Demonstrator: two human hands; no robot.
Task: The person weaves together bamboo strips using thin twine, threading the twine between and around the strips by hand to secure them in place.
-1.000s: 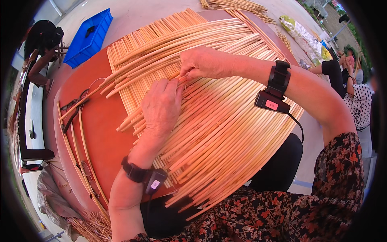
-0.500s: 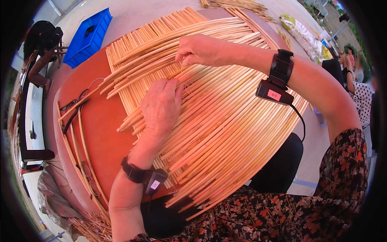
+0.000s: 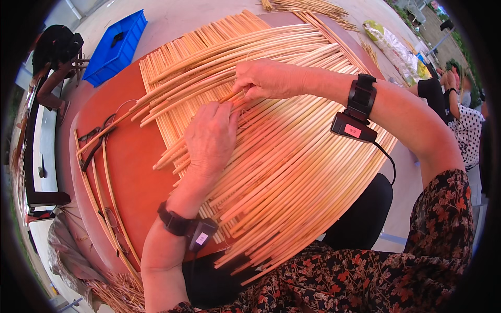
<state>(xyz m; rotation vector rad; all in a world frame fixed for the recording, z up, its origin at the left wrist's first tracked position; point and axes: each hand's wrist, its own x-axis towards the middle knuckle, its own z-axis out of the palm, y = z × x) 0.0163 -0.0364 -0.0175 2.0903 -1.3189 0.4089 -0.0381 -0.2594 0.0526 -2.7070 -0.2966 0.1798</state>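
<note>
A mat of pale reed stalks (image 3: 308, 151), laid side by side, spreads across the table and over its near edge. My left hand (image 3: 211, 138) rests at its left part, thumb and fingers closed on a stalk. Just beyond, my right hand (image 3: 263, 78) pinches at the same stalk, almost touching the left fingertips. A thin thread (image 3: 255, 50) loops out above the right hand, and more thread (image 3: 244, 117) lies by the left thumb. The pinched ends are partly hidden by the fingers. Beneath lies a denser layer of stalks (image 3: 167, 122), crosswise.
On the red-brown tabletop (image 3: 130, 177) at left lie loose stalks (image 3: 107, 177) and a dark tool (image 3: 94, 151). A blue crate (image 3: 117, 49) stands behind. Far right are a sack (image 3: 391, 47) and a seated person (image 3: 464, 125). More stalks (image 3: 310, 8) lie at the back.
My right hand has come down toward my left hand, and the thread stretched between them no longer shows. A thread loop now shows above the right hand. The left hand has barely moved.
</note>
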